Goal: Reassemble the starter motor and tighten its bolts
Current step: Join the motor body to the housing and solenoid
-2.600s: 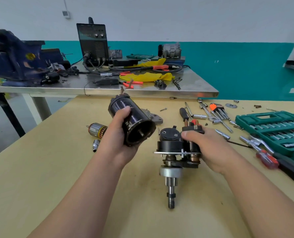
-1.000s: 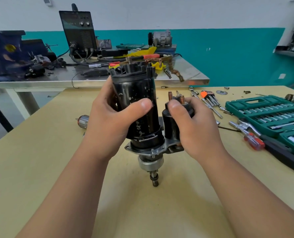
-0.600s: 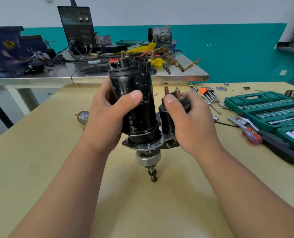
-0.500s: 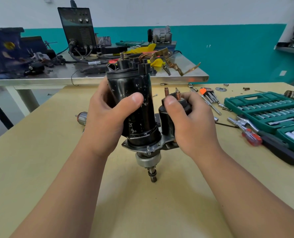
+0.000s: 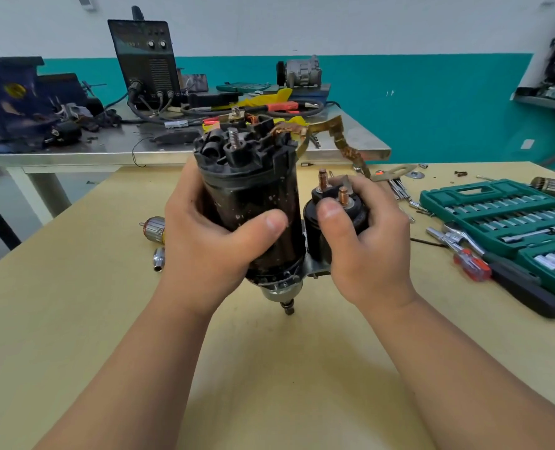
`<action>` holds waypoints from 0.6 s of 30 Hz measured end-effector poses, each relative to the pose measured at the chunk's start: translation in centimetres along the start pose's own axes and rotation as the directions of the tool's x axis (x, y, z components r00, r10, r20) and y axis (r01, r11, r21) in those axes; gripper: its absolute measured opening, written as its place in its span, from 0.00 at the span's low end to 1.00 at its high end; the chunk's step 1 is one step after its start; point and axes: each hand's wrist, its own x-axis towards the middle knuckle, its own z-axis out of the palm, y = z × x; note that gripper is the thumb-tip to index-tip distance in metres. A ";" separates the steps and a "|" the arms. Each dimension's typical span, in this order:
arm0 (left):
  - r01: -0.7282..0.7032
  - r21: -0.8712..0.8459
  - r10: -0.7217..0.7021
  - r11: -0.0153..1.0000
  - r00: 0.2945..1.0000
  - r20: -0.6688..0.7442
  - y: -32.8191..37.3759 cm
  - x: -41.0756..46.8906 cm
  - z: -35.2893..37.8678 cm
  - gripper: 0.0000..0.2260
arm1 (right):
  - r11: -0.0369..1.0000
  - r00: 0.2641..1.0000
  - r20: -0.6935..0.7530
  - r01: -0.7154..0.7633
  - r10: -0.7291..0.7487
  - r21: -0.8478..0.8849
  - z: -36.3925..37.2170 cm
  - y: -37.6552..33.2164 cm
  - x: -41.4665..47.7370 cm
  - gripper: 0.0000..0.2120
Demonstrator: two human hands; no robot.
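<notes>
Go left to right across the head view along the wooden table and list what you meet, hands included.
Armature → left hand → black motor housing → solenoid → right hand → green socket set.

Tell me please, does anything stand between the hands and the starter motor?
Nothing visible does. The left hand grips the housing directly, and the right hand grips the solenoid beside it. No tool or loose part shows under either grip.
</notes>
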 end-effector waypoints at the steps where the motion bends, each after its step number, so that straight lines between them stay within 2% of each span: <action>1: -0.005 0.018 0.005 1.000 1.000 -0.003 0.0 0.0 -0.1 0.19 | 1.000 1.000 0.002 -0.013 0.013 0.012 0.0 0.1 0.0 0.12; 6: 0.049 -0.034 -0.049 0.998 0.999 -0.009 -0.6 0.4 -0.9 0.21 | 0.997 0.998 0.021 -0.052 0.051 0.059 0.0 0.2 0.1 0.15; 9: 0.090 -0.078 -0.089 0.993 0.996 0.019 -0.8 0.6 -0.8 0.23 | 0.990 0.991 0.036 -0.131 0.129 0.059 0.2 0.0 0.4 0.14; 13: 0.030 0.015 -0.031 0.999 0.998 0.052 -0.5 1.0 -0.5 0.19 | 0.989 0.988 0.046 -0.146 0.145 0.025 0.0 0.1 0.5 0.12; 18: -0.008 0.092 -0.004 0.996 0.992 0.128 -0.2 1.3 -0.5 0.19 | 0.973 0.974 0.081 -0.219 0.213 0.076 -0.2 0.6 0.7 0.26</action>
